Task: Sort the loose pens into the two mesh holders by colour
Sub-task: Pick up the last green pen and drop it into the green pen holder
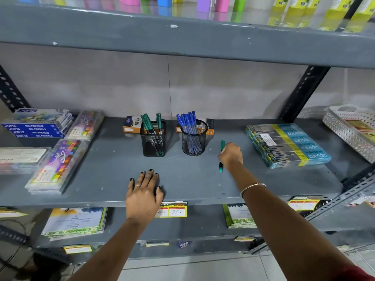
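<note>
Two black mesh holders stand mid-shelf. The square holder (pixel 153 141) on the left has several green pens in it. The round holder (pixel 193 140) to its right has several blue pens. My right hand (pixel 231 156) is to the right of the round holder and is shut on a green pen (pixel 221 157), whose cap and tip stick out above and below my fingers. My left hand (pixel 145 191) lies flat near the shelf's front edge, fingers spread, holding nothing.
The grey metal shelf (pixel 113 165) carries pastel boxes (pixel 38 126) and crayon cases (pixel 56 165) at the left, two orange boxes behind the holders, and a stack of pencil packs (pixel 288 145) at the right. A white perforated basket (pixel 353 128) sits far right.
</note>
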### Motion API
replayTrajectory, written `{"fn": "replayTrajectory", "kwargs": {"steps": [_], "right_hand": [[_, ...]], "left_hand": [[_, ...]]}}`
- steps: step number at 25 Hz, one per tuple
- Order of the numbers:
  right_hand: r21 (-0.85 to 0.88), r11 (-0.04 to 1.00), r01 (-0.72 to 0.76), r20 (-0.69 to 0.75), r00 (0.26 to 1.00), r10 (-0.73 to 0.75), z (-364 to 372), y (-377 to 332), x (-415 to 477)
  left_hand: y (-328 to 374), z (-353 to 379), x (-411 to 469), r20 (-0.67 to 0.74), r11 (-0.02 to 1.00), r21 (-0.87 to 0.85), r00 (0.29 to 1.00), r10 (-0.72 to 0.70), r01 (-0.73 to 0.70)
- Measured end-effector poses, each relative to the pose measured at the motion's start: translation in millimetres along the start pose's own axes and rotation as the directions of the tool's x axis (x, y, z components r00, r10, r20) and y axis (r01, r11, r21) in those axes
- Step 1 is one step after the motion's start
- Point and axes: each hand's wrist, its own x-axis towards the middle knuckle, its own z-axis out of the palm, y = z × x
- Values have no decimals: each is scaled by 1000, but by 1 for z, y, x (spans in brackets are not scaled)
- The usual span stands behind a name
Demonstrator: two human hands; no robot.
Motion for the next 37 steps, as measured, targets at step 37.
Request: {"fn": "replayTrajectory", "kwargs": {"steps": [37], "right_hand": [[-102, 868, 485, 141, 871, -470, 45, -195, -20]], "left_hand": [[-2, 4, 2, -9, 1000, -9, 1000, -3, 2]]}}
